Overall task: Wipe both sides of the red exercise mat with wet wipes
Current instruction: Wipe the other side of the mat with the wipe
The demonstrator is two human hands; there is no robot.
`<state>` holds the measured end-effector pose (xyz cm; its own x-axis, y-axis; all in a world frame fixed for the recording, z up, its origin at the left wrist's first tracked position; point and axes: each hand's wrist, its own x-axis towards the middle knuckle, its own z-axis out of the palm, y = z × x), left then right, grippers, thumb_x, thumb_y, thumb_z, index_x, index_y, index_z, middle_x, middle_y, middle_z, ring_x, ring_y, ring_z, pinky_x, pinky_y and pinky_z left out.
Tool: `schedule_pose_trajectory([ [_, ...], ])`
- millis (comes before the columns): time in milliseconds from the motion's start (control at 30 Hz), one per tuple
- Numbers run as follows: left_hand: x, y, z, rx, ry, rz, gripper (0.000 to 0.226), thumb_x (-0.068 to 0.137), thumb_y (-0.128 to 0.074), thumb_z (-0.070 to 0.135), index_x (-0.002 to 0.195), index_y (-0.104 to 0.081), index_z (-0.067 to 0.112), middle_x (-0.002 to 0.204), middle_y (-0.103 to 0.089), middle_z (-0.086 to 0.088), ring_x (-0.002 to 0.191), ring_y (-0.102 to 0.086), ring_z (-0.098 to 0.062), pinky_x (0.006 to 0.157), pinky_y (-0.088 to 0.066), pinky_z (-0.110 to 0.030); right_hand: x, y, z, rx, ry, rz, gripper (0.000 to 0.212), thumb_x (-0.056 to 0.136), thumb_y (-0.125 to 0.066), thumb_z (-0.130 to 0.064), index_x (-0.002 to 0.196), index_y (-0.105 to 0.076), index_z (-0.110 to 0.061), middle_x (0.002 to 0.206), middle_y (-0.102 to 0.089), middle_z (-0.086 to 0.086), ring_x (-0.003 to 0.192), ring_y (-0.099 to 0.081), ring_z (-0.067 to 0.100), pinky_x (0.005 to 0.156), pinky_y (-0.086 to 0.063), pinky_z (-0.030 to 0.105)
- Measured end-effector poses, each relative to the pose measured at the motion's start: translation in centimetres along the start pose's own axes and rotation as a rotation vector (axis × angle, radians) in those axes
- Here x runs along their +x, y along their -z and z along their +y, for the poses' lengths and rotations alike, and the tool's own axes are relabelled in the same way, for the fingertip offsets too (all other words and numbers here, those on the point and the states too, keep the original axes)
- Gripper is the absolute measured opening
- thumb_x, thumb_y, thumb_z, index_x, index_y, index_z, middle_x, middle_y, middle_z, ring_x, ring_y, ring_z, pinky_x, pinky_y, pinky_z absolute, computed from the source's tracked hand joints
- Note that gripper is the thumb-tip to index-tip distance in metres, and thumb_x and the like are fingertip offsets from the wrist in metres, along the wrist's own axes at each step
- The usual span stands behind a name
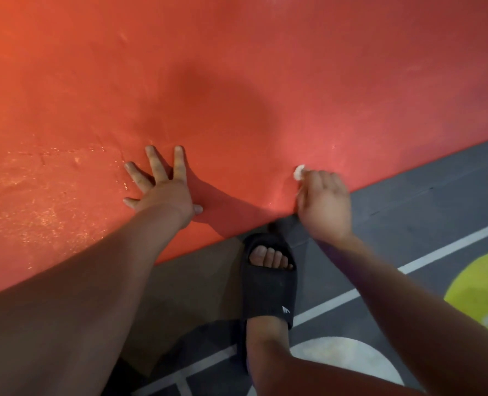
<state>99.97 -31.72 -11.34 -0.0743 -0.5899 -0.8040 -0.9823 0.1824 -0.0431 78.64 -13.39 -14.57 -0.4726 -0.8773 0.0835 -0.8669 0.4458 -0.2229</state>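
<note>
- red exercise mat (pixel 237 81) lies flat on the dark floor (pixel 408 218), wet streaks on its left part.
- left hand (pixel 163 187) rests on the mat, grip open, fingers spread.
- right hand (pixel 324 204), at the mat's near edge, grip closed around a white wet wipe (pixel 299 171).
- black slide sandal (pixel 268 278) stands beside the edge.

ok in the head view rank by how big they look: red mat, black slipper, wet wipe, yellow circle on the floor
1. red mat, fills most of the frame
2. black slipper
3. yellow circle, cut off by the frame edge, so its rank against the slipper is unsure
4. wet wipe, mostly hidden in the right hand
</note>
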Motion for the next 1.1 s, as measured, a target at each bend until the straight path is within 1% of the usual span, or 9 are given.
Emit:
schedule_pose_trajectory([
  [100, -0.2, 0.3, 1.4, -0.017, -0.033, -0.002, 0.123, 0.089, -0.075, 0.032, 0.157, 0.028, 0.030, 0.156, 0.046, -0.015, 0.147, 0.029, -0.050, 0.115, -0.016, -0.076, -1.8, 0.1, -1.1, 0.059, 0.375, -0.136, 0.031, 0.085, -0.061, -0.009, 0.116, -0.066, -0.010, 0.089, -0.061, 0.007, 0.082, -0.054, 0.032, 0.073, -0.044, 0.043],
  [167, -0.3, 0.8, 3.0, -0.040, -0.143, 0.022, 0.118, 0.088, -0.072, 0.033, 0.159, 0.022, 0.027, 0.160, 0.039, -0.017, 0.149, 0.025, -0.049, 0.118, -0.012, -0.073, -0.4, 0.3, 1.5, 0.035, 0.377, -0.107, 0.029, 0.087, -0.063, -0.011, 0.116, -0.066, -0.013, 0.090, -0.061, 0.006, 0.084, -0.054, 0.031, 0.073, -0.045, 0.044],
  [267, -0.6, 1.4, 5.6, -0.027, -0.325, 0.040, 0.115, 0.087, -0.075, 0.050, 0.158, 0.015, 0.045, 0.162, 0.038, -0.007, 0.149, 0.026, -0.048, 0.117, -0.013, -0.074, 2.7, 0.9, 6.4, -0.061, 0.134, 0.033, 0.025, 0.089, -0.060, -0.010, 0.113, -0.064, -0.015, 0.087, -0.061, 0.010, 0.079, -0.055, 0.036, 0.071, -0.045, 0.046],
  [467, -1.0, 0.3, 9.7, 0.022, -0.230, -0.015, 0.114, 0.089, -0.074, 0.049, 0.150, 0.022, 0.058, 0.150, 0.054, 0.007, 0.141, 0.041, -0.049, 0.104, -0.012, -0.087, 8.6, 2.1, 13.2, -0.213, -0.482, 0.147, 0.028, 0.087, -0.044, -0.021, 0.097, -0.067, -0.008, 0.088, -0.065, 0.021, 0.083, -0.057, 0.041, 0.074, -0.042, 0.048],
  [667, -0.7, 0.5, 9.4, 0.008, -0.234, -0.020, 0.115, 0.088, -0.075, 0.049, 0.149, 0.021, 0.062, 0.149, 0.055, 0.009, 0.142, 0.041, -0.047, 0.105, -0.012, -0.086, 9.1, 0.4, 9.6, -0.037, 0.149, 0.000, 0.034, 0.089, -0.055, -0.007, 0.121, -0.064, -0.007, 0.088, -0.061, 0.015, 0.083, -0.051, 0.036, 0.076, -0.040, 0.043],
  [867, -0.8, 0.5, 9.4, -0.014, -0.234, -0.031, 0.114, 0.088, -0.075, 0.046, 0.148, 0.021, 0.062, 0.150, 0.055, 0.009, 0.140, 0.043, -0.048, 0.105, -0.011, -0.086, 13.2, 0.8, 13.1, -0.173, -0.432, 0.136, 0.027, 0.088, -0.045, -0.011, 0.102, -0.067, -0.003, 0.093, -0.066, 0.025, 0.088, -0.058, 0.043, 0.086, -0.035, 0.046],
  [933, -0.8, 0.5, 9.3, -0.023, -0.237, -0.033, 0.114, 0.089, -0.075, 0.046, 0.148, 0.020, 0.062, 0.150, 0.055, 0.009, 0.140, 0.043, -0.048, 0.106, -0.010, -0.086, 14.1, 0.0, 10.8, -0.082, -0.343, 0.138, 0.027, 0.084, -0.048, -0.008, 0.102, -0.068, -0.003, 0.093, -0.066, 0.024, 0.088, -0.059, 0.042, 0.085, -0.035, 0.044],
  [1033, -0.8, 0.4, 9.4, -0.031, -0.245, -0.033, 0.114, 0.088, -0.076, 0.046, 0.148, 0.020, 0.063, 0.149, 0.055, 0.009, 0.140, 0.043, -0.047, 0.106, -0.010, -0.086, 13.4, -1.1, 8.8, -0.012, 0.019, 0.054, 0.026, 0.086, -0.052, -0.005, 0.107, -0.068, -0.004, 0.088, -0.064, 0.021, 0.082, -0.057, 0.041, 0.079, -0.036, 0.043],
  [1100, -0.8, 0.5, 9.3, -0.025, -0.242, -0.031, 0.115, 0.087, -0.076, 0.046, 0.148, 0.020, 0.063, 0.149, 0.056, 0.009, 0.140, 0.044, -0.047, 0.106, -0.010, -0.086, 13.2, -0.8, 10.2, -0.044, 0.043, 0.065, 0.024, 0.087, -0.052, -0.007, 0.106, -0.067, -0.005, 0.087, -0.063, 0.022, 0.082, -0.056, 0.041, 0.077, -0.036, 0.045],
])
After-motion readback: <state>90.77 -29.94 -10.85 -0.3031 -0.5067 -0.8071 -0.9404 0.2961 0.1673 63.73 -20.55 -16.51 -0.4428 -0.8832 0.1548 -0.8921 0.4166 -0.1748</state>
